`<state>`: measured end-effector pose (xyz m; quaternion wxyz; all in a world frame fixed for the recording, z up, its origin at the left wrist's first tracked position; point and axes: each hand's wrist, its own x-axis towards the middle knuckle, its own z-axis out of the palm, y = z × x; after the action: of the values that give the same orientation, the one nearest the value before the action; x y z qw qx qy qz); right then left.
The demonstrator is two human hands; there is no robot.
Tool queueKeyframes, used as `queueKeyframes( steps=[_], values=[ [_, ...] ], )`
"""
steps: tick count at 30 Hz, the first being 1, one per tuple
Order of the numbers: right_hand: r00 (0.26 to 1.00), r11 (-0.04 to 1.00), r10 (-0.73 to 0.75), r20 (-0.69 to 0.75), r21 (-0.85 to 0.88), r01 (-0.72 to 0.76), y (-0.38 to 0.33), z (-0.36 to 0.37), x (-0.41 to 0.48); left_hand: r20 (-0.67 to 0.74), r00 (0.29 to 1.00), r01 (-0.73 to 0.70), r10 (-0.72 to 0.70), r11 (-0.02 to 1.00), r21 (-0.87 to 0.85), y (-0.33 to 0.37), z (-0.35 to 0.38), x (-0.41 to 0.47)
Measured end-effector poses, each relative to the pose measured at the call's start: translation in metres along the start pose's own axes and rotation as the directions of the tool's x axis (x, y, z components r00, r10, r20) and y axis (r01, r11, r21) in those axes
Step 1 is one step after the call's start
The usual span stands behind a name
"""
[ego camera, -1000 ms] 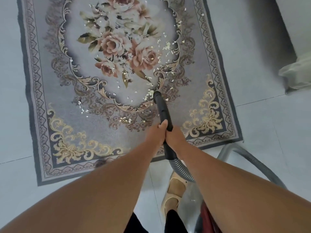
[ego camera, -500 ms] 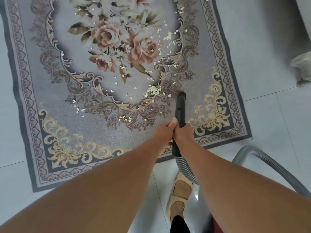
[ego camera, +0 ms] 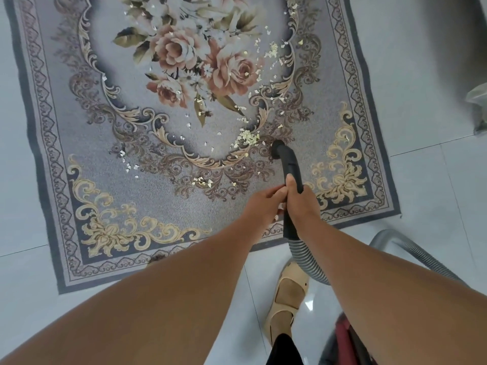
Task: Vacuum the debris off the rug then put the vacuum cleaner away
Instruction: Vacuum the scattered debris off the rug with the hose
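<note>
A floral rug [ego camera: 184,159] lies on the tiled floor [ego camera: 432,196]; the grey hose [ego camera: 308,259] feeds a black vacuum nozzle [ego camera: 288,164], tip just beside a debris [ego camera: 247,138] clump; right hand [ego camera: 300,204] fingers clamp the nozzle; left hand [ego camera: 263,206] fingers curl against it.

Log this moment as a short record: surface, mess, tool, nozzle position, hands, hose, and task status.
surface: patterned rug on tiled floor
mess: pale debris scattered over the rug's centre and right side
tool: black vacuum nozzle
nozzle position: tip on the rug, just right of the thickest debris pile
hands: right hand wraps the nozzle; left hand touches it beside the right
hose: grey ribbed hose trails back past a sandalled foot
task status: debris remains; vacuuming unfinished
</note>
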<state>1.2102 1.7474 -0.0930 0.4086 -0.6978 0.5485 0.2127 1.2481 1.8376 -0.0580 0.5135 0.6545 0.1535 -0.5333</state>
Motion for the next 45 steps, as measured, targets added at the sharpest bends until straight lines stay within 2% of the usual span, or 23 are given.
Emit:
queueKeyframes(
  steps=[7,11,16,21,24,28,31,35,41,45],
  values=[
    [0.998,0.999,0.032,-0.055,-0.035,-0.034,-0.018,-0.005,0.013,0.005,1.0,-0.013,0.013,0.999,-0.031,0.006,0.001,0.0],
    [0.997,0.996,-0.029,-0.078,-0.081,0.023,-0.032,-0.002,0.015,-0.016,1.0,-0.024,0.022,0.996,-0.084,0.009,0.0,0.002],
    [0.982,0.933,-0.171,-0.074,-0.333,0.138,-0.011,0.003,-0.006,0.006,0.997,0.08,-0.08,0.993,-0.09,-0.005,-0.006,-0.005],
    [0.99,0.91,-0.124,-0.072,-0.405,0.084,0.03,0.027,-0.043,-0.028,0.977,0.207,-0.21,0.975,-0.075,-0.032,-0.013,-0.013],
    [0.991,0.928,-0.111,-0.078,-0.365,0.075,0.028,0.035,-0.044,-0.05,0.978,0.197,-0.202,0.976,-0.096,-0.038,-0.017,-0.013],
    [0.988,0.967,-0.09,-0.13,-0.251,0.055,0.01,0.032,-0.023,-0.031,0.997,0.073,-0.076,0.995,-0.068,-0.026,-0.02,-0.005],
    [0.981,0.975,-0.136,-0.138,-0.193,0.108,-0.001,0.022,-0.005,-0.01,1.0,0.015,-0.016,0.998,-0.06,-0.014,-0.014,0.003],
    [0.982,0.976,-0.133,-0.131,-0.188,0.107,-0.021,0.012,0.019,-0.009,0.999,-0.033,0.032,0.998,-0.058,-0.001,-0.008,0.016],
    [0.983,0.981,-0.145,-0.114,-0.144,0.128,0.019,0.022,0.0,0.03,0.999,0.016,-0.016,1.0,0.011,-0.015,-0.01,0.011],
    [0.979,0.974,-0.15,-0.139,-0.188,0.122,0.024,0.028,-0.007,0.049,0.999,0.024,-0.023,0.999,-0.022,-0.03,-0.013,0.009]
  ],
)
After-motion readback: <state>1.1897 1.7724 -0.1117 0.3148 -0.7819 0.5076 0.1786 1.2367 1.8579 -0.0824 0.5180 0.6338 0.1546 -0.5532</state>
